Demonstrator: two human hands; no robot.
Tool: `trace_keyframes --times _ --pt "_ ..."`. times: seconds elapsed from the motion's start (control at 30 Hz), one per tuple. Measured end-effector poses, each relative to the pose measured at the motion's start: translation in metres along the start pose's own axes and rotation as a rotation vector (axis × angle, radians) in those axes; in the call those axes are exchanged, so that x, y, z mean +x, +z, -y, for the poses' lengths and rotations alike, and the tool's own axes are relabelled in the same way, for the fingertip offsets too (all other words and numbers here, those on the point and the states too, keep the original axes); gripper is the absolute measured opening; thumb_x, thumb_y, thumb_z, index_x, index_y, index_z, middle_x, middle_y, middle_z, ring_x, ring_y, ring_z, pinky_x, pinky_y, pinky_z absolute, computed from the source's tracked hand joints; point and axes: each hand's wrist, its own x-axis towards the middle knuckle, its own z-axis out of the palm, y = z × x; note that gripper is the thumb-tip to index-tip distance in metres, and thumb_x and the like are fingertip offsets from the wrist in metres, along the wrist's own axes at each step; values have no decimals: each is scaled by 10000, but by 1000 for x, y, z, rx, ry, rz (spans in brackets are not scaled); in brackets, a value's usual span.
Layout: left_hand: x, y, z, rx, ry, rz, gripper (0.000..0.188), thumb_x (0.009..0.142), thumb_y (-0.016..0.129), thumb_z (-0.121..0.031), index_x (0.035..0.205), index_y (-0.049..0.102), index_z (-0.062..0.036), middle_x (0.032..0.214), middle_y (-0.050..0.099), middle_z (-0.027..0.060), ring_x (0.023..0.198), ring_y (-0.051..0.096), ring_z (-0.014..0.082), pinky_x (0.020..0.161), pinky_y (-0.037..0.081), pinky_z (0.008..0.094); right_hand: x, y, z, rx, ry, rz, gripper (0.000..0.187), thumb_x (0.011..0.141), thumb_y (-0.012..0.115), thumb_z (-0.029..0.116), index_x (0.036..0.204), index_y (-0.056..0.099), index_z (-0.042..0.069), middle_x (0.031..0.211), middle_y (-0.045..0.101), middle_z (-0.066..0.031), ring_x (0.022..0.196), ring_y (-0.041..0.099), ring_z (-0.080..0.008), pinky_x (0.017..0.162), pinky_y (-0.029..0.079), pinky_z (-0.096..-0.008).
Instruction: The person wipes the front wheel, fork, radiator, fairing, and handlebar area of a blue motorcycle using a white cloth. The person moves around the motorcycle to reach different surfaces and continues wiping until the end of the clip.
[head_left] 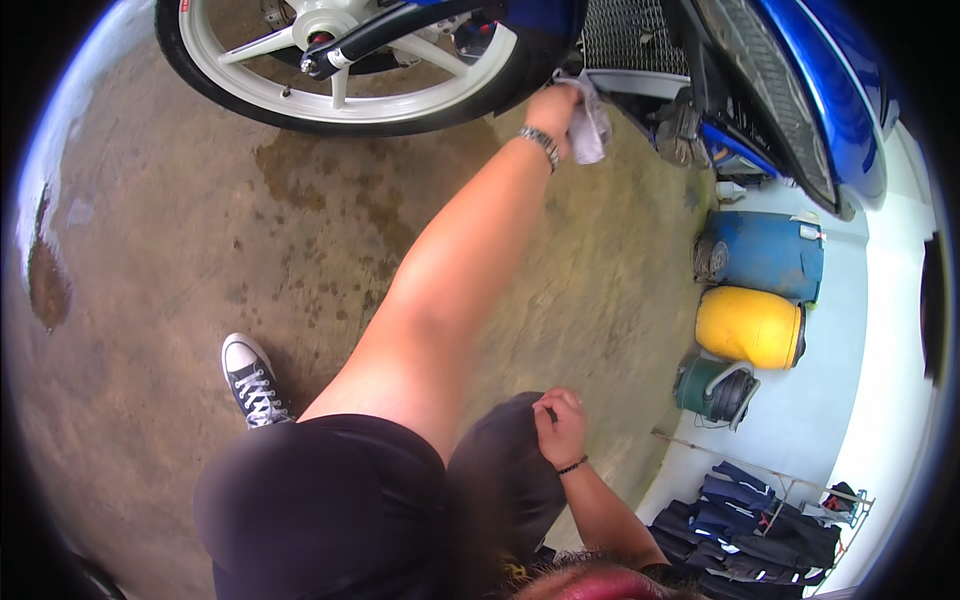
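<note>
Left hand (555, 105) stretched out, fingers clenched around pale grey cloth (590, 125), cloth pressed against blue motorcycle fairing (545, 20) just behind front wheel (340, 60). Right hand (560, 425) resting on knee, fingers loosely curled, holding nothing. Wiping judged mid-course: lower fairing edge under cloth, rest untouched as far as visible. Cloth crumpled, hanging limp. Concrete floor (200, 250) stained, damp patches near wheel.
</note>
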Motion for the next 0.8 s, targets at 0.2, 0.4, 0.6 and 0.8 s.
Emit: trace_keyframes --times 0.2,0.4,0.6,0.8 --pt "9 -9 5 -408 -92 97 241 988 495 -214 1069 652 -50 945 713 104 805 711 279 762 602 452 3 3 -5 37 29 0 23 815 711 37 821 692 49 910 686 -119 870 651 -325 801 512 -391" --pt "14 21 23 -52 -101 169 108 937 616 -92 1006 668 -27 910 720 122 781 725 265 713 607 428 3 5 -12 80 14 5 31 817 706 26 831 696 52 912 686 -125 880 651 -324 790 518 -383" --pt "-31 12 12 203 326 57 389 896 607 -7 1280 663 -34 1100 698 155 861 718 305 820 610 432 2 9 -15 73 47 15 26 823 696 13 833 689 36 909 685 -125 882 649 -320 788 518 -383" --pt "-15 25 -1 1529 1000 245 595 906 644 -186 1431 569 -456 1479 479 261 1223 621 395 1050 518 454 2 5 -19 62 43 16 41 815 693 -5 827 697 34 906 686 -123 882 652 -309 799 516 -375"
